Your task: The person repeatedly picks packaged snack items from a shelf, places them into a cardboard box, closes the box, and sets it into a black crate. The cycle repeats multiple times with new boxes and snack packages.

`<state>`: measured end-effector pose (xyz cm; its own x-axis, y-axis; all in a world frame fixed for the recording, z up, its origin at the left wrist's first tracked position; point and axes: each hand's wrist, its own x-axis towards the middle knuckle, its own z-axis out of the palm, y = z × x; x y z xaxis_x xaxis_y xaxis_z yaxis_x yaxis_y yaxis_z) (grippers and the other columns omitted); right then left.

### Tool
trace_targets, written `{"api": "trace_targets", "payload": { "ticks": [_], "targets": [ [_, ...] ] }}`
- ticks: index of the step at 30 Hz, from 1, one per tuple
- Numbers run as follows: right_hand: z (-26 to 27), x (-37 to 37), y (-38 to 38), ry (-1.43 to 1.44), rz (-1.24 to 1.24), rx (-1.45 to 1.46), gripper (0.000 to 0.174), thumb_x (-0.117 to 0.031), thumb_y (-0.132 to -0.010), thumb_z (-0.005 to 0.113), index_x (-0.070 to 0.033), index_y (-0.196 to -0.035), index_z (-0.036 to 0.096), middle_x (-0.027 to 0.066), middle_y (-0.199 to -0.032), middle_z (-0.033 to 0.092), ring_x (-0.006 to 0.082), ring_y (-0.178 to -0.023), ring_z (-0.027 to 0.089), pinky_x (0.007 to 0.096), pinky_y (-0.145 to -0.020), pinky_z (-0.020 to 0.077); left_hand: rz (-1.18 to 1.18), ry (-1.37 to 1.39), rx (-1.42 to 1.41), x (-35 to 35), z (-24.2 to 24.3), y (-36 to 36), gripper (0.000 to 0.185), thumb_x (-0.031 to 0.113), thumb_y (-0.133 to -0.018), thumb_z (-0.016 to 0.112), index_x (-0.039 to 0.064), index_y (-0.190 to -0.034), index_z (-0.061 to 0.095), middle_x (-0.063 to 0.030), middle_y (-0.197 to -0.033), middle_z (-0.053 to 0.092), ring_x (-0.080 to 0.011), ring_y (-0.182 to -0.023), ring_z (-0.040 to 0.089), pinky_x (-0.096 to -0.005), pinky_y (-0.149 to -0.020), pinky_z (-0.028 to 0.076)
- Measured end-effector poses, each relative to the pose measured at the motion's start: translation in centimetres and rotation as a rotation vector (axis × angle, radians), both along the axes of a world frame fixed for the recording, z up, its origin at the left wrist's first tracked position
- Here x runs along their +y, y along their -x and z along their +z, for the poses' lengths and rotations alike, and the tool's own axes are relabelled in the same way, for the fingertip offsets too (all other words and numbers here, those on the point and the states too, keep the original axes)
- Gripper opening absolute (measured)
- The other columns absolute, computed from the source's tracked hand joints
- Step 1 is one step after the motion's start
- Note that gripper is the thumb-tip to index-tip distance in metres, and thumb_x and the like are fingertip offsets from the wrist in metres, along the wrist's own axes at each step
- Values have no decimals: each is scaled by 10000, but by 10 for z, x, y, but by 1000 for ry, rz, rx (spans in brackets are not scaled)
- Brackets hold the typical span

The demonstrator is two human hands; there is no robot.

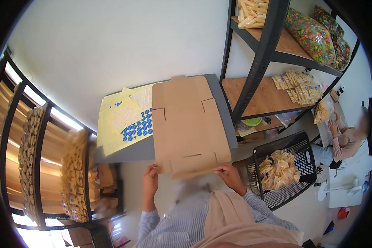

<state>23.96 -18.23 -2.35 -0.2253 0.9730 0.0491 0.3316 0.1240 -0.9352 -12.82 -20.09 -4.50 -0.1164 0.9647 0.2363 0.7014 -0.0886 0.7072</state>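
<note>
A flat die-cut cardboard box blank point(189, 121) lies across a grey tabletop point(127, 155), its near end reaching past the front edge. My left hand point(151, 175) pinches the near left corner between thumb and fingers. At the near right, my right hand point(231, 176) grips the edge of the front flap point(195, 173), which is bent at its crease. Slots and cut lines show along both sides of the board. To its left, partly under it, are yellow sticker sheets point(114, 139) with round blue stickers point(138, 125).
A black metal shelf point(254, 71) on the right holds bagged snacks point(300, 83) and colourful candy bags point(313, 37). A black basket point(307, 167) with snack packs point(279, 170) stands beside me. Another rack with packets point(73, 179) is at left. Another person point(344, 139) sits far right.
</note>
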Motion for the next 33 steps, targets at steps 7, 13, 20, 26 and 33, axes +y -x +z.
{"api": "trace_targets", "payload": {
  "ticks": [7,13,20,26,33],
  "targets": [
    [35,20,9,-147,-99,37,97,-102,-897,696,-28,-953,723,91,-936,626,221,-893,600,318,-831,472,-29,32,-73,15,3,11,334,-134,-832,583,54,-1065,731,-143,-1150,685,-301,-1042,676,-353,-866,540],
    [41,45,13,-128,-137,183,75,-84,-885,699,-32,-939,708,75,-975,621,204,-947,586,320,-864,457,-103,40,-13,26,12,15,418,-170,-790,566,71,-1083,742,-124,-1190,677,-312,-1060,661,-356,-902,538],
    [42,64,14,-69,-173,304,50,-58,-902,675,-27,-942,680,58,-968,630,168,-952,589,301,-864,457,-106,142,-400,38,11,30,262,-78,-832,654,42,-1040,758,-103,-1172,687,-222,-1063,648,-324,-923,512],
    [49,70,12,-60,-143,424,74,-75,-923,666,-22,-975,669,47,-949,638,132,-922,588,278,-832,458,-30,182,-415,64,46,23,179,-23,-857,681,12,-1024,737,-108,-1020,691,-212,-934,653,-306,-793,519],
    [60,76,20,-81,-165,247,109,-97,-924,677,-14,-992,696,52,-931,654,135,-859,609,274,-780,484,-323,-44,-25,69,80,-30,242,-45,-841,663,36,-1062,718,-114,-936,649,-265,-846,635,-322,-728,522]
  ]
}}
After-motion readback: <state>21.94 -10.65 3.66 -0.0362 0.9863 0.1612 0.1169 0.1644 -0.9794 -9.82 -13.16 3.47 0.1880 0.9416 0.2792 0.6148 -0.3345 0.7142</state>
